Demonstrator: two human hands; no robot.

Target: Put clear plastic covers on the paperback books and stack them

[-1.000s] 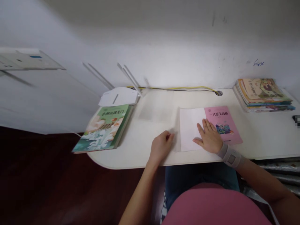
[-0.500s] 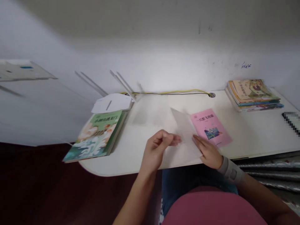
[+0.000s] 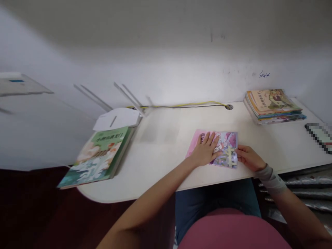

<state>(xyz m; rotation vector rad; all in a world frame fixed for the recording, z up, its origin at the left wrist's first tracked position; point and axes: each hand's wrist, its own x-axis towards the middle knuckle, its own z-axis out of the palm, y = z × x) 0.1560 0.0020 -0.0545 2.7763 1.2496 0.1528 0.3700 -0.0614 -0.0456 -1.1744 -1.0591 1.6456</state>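
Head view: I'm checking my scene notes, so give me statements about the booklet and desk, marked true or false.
1. The left hand lies flat on the booklet. True.
2. The right hand rests on the book stack. False: it holds the booklet's right edge.
3. The green book lies at the desk's left end. True.
4. The book stack sits beside the green book. False: it is at the far right.

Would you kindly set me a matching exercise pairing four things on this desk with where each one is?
1 left hand
2 right hand
3 green book
4 stack of books

A far right corner of the desk
B flat on the booklet
C left end of the desk
D at the booklet's right edge

Pairs: 1-B, 2-D, 3-C, 4-A
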